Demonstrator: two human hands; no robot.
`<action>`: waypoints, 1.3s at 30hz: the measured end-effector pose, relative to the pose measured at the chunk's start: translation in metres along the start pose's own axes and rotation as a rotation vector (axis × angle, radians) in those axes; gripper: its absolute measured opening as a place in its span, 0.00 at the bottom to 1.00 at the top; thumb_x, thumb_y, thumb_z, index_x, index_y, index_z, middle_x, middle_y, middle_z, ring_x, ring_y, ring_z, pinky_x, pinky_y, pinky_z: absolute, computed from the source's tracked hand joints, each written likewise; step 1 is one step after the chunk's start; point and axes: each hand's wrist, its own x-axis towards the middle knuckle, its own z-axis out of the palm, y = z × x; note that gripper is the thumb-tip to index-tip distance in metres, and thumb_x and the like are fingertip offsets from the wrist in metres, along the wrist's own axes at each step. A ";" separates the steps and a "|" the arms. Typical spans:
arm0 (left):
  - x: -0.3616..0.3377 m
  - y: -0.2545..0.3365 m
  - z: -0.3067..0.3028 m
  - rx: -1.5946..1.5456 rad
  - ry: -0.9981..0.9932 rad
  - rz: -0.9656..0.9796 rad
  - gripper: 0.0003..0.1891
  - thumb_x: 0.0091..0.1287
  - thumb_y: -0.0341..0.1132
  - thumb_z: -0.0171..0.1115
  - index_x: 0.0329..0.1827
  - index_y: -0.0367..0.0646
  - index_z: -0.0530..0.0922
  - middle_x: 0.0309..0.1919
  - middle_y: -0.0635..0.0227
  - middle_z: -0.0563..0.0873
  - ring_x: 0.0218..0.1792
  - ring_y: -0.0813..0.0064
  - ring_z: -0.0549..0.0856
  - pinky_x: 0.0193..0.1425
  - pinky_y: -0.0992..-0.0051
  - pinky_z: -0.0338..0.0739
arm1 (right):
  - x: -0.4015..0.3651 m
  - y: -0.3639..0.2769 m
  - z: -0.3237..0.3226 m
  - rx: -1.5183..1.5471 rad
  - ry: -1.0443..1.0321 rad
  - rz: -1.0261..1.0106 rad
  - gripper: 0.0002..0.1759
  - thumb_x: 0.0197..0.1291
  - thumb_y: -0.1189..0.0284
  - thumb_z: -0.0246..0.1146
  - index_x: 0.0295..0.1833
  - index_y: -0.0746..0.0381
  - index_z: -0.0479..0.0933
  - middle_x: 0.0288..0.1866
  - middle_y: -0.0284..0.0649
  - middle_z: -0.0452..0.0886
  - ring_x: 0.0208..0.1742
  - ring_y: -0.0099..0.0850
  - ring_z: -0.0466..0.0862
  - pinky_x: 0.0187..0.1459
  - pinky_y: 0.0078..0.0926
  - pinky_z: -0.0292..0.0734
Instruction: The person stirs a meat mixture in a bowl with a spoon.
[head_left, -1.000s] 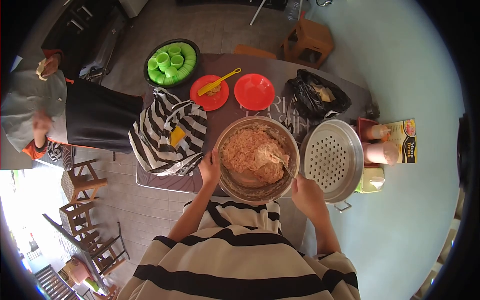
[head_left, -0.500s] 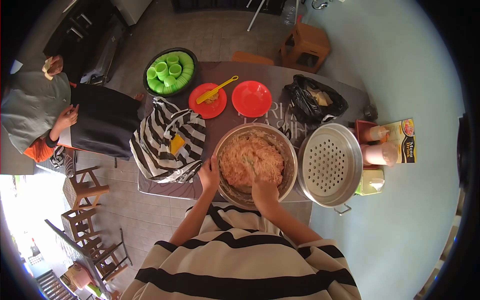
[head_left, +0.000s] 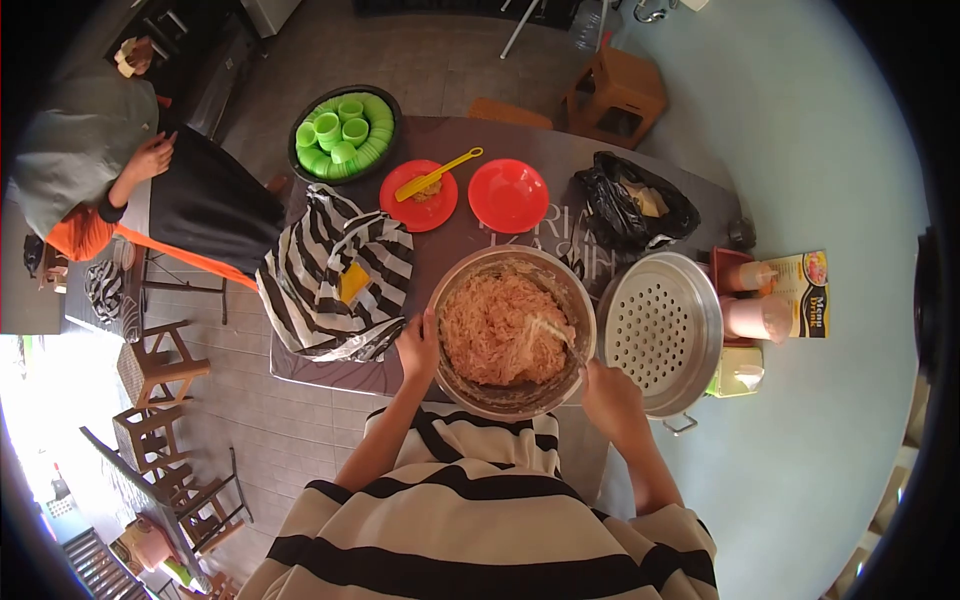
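Note:
A wide metal mixing bowl (head_left: 585,300) stands on the table in front of me, holding a pale pink, sticky mixture (head_left: 500,335). My left hand (head_left: 417,348) grips the bowl's left rim. At the lower right rim, my right hand (head_left: 612,400) is closed around the handle of a stirring utensil (head_left: 552,328). Mixture coats its pale head, which rests in the right part of the mass, hiding its exact kind. To the right of the bowl lies a perforated metal steamer tray (head_left: 648,335), close to my right hand. A black-and-white striped plastic bag (head_left: 335,285) sits left of my left hand.
Red plates (head_left: 508,195) lie behind the bowl, one with a yellow spatula (head_left: 438,175). Green cups (head_left: 342,135) fill a black basin at back left. A black plastic bag (head_left: 640,205) and bottles (head_left: 755,315) are at right. Another person (head_left: 110,180) stands left.
My right hand has moved from over the bowl's middle to its lower right rim, swinging the utensil's head rightward. My left hand stays at the rim. The other person's arm has shifted.

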 end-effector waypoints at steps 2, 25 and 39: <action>0.000 0.002 -0.002 -0.007 -0.016 -0.023 0.21 0.66 0.43 0.48 0.22 0.32 0.70 0.16 0.48 0.71 0.20 0.52 0.71 0.27 0.64 0.65 | 0.025 -0.002 0.015 0.016 0.026 0.058 0.11 0.58 0.67 0.50 0.38 0.65 0.71 0.31 0.52 0.79 0.34 0.47 0.81 0.35 0.44 0.75; 0.002 -0.004 0.001 -0.028 -0.009 0.000 0.21 0.66 0.44 0.48 0.24 0.32 0.71 0.17 0.48 0.71 0.20 0.51 0.73 0.25 0.64 0.66 | 0.034 -0.046 0.093 -0.139 0.111 -0.547 0.13 0.57 0.73 0.48 0.43 0.72 0.68 0.17 0.43 0.76 0.19 0.41 0.79 0.18 0.37 0.72; 0.002 -0.012 -0.001 -0.028 -0.075 -0.016 0.20 0.66 0.46 0.47 0.29 0.34 0.72 0.17 0.50 0.73 0.22 0.53 0.75 0.28 0.63 0.68 | -0.013 -0.022 0.000 -0.144 0.167 -0.294 0.12 0.57 0.64 0.54 0.30 0.61 0.71 0.14 0.43 0.74 0.19 0.41 0.78 0.19 0.39 0.70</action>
